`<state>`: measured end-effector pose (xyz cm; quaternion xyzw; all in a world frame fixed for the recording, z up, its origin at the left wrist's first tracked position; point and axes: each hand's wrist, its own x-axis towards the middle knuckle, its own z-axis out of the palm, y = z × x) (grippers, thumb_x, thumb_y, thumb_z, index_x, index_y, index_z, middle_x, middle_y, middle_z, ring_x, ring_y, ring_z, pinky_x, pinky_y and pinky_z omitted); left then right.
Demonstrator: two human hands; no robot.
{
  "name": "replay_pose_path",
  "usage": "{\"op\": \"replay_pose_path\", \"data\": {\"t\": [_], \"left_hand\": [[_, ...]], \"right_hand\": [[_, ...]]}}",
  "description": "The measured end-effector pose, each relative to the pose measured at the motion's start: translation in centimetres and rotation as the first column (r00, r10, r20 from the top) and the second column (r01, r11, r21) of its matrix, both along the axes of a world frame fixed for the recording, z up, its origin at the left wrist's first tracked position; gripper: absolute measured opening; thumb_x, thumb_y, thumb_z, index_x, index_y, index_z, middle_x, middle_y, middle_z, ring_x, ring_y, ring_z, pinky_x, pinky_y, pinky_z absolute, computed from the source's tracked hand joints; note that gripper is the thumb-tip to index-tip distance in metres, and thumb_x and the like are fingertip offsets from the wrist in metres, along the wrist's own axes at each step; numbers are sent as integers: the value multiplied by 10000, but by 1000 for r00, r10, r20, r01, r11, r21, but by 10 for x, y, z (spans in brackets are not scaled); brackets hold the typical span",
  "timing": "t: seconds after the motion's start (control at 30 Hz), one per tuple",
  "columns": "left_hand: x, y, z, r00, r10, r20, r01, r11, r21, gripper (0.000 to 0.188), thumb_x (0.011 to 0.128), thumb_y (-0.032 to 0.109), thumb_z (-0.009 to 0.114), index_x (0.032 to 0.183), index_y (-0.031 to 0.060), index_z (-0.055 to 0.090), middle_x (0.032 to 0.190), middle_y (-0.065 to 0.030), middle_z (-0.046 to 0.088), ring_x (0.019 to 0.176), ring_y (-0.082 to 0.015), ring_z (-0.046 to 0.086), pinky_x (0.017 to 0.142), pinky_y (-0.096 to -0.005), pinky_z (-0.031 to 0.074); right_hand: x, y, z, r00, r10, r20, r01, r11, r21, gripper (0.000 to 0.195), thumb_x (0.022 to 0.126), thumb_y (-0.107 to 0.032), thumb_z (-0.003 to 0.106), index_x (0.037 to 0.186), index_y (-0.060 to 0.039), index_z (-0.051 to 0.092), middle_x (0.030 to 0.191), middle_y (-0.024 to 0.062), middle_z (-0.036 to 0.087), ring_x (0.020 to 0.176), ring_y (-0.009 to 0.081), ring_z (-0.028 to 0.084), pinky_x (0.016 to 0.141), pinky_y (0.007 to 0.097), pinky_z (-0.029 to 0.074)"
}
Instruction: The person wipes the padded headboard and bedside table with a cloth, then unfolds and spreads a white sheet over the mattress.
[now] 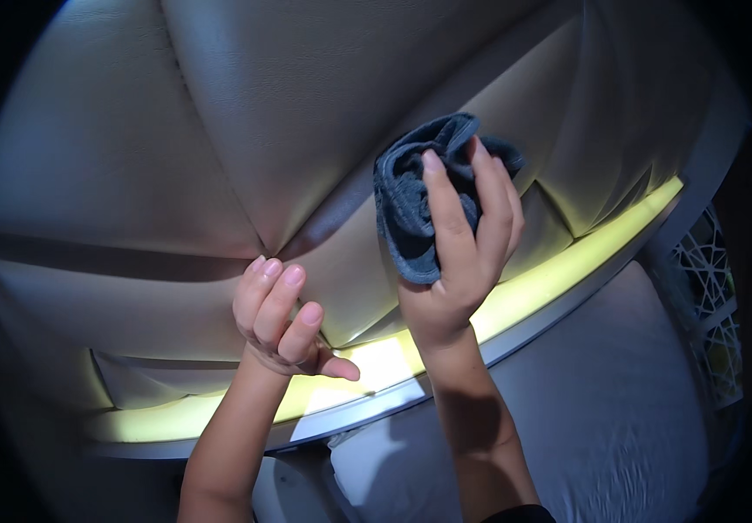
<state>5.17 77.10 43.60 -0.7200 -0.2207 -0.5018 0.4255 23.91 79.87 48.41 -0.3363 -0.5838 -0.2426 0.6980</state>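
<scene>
My right hand (464,255) is closed around a crumpled dark blue-grey cloth (408,209), which lies against the padded, leather-like upholstered panel (271,118). My left hand (284,320) is raised, palm up and fingers slightly curled, with nothing in it. It is near the point where several seams of the panel meet; whether it touches the panel I cannot tell. A yellowish, brightly lit curved ledge (546,274) runs along the panel's edge, behind both wrists.
Below the ledge, a mattress with a pale sheet (598,392) fills the lower right. A white openwork lattice screen (709,281) stands at the far right. A pale rounded object (287,490) is partly visible at the bottom.
</scene>
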Motion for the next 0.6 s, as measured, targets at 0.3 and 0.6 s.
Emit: {"op": "replay_pose_path", "data": {"t": [0.3, 0.6], "left_hand": [[2, -6, 15, 999, -2, -52, -2, 998, -67, 814, 953, 787, 282, 1271, 101, 582, 1258, -160, 634, 1118, -330, 611, 924, -409, 537], [6, -39, 2, 970, 227, -87, -243, 912, -332, 553, 929, 385, 593, 1366, 47, 604, 1472, -220, 517, 1373, -388, 454, 1134, -471, 356]], "right_hand": [[-20, -38, -107, 978, 47, 205, -27, 995, -96, 134, 833, -154, 787, 966, -158, 770, 1341, 57, 582, 1251, 282, 471, 976, 440, 501], [69, 36, -82, 955, 63, -288, -121, 975, -187, 356, 905, 12, 659, 1260, 39, 642, 1391, 212, 563, 1324, 395, 511, 1104, 445, 407]]}}
